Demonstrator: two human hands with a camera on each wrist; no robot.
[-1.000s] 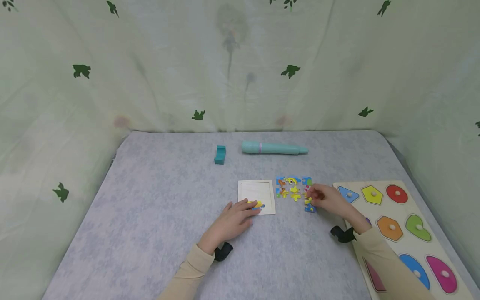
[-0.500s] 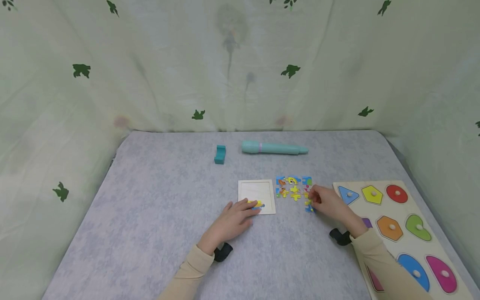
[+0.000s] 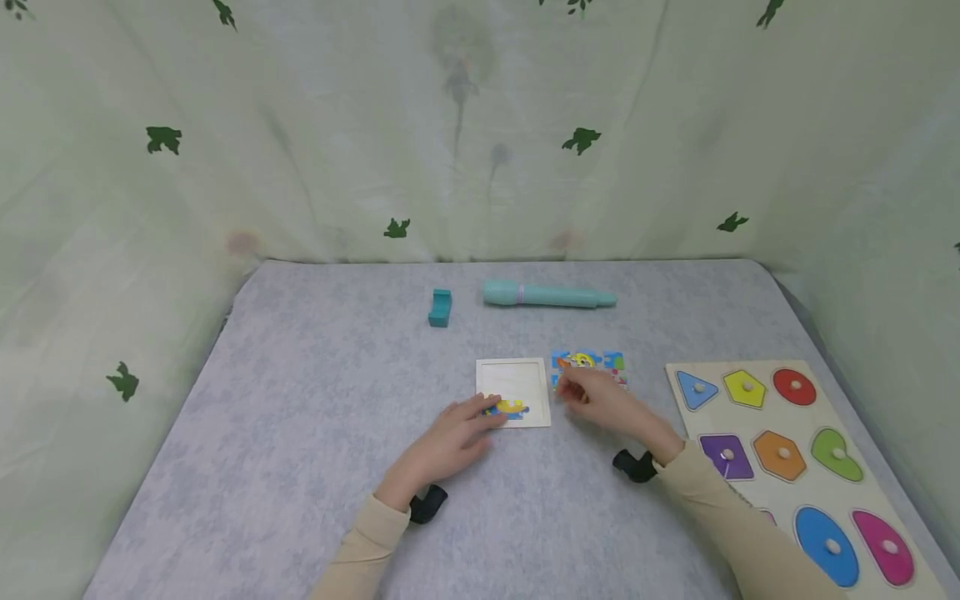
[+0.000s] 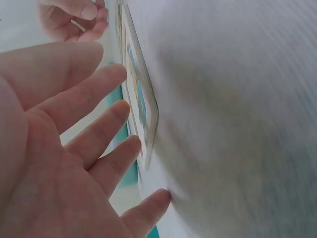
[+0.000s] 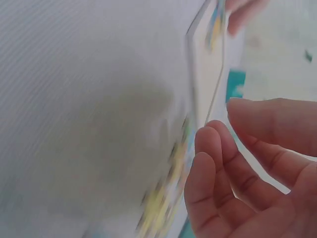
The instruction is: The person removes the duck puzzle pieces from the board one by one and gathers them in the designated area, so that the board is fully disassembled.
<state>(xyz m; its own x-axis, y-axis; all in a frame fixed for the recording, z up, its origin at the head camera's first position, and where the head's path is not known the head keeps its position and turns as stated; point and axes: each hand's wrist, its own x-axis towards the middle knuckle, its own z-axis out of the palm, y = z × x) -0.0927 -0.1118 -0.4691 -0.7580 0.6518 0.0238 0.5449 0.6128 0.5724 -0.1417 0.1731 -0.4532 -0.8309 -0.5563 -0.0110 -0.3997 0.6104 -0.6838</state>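
Note:
A small white puzzle tray (image 3: pixel 517 375) has joined yellow-and-blue puzzle pieces (image 3: pixel 510 408) along its near edge. My left hand (image 3: pixel 453 437) reaches over the tray's near-left corner, its fingers spread and fairly straight. In the left wrist view those fingertips (image 4: pixel 119 72) are right beside the tray's edge. My right hand (image 3: pixel 603 408) is just right of the tray, thumb and fingertips drawn together in a pinch; the puzzle piece between them is hidden by the fingers. Beneath and beyond this hand lie loose colourful puzzle pieces (image 3: pixel 615 361), partly covered by it.
Farther back on the grey cloth are a teal pen-shaped toy (image 3: pixel 551 295) and a small teal notched block (image 3: pixel 440 308). At the right lies a wooden shape board (image 3: pixel 798 421) with knobbed pieces, under the right forearm. A pale curtain (image 3: pixel 480 125) surrounds the table.
My right hand has moved left from the right-hand column of loose pieces towards the tray. The near piece there is gone from its spot. My left hand has drawn back slightly, uncovering more of the joined pieces.

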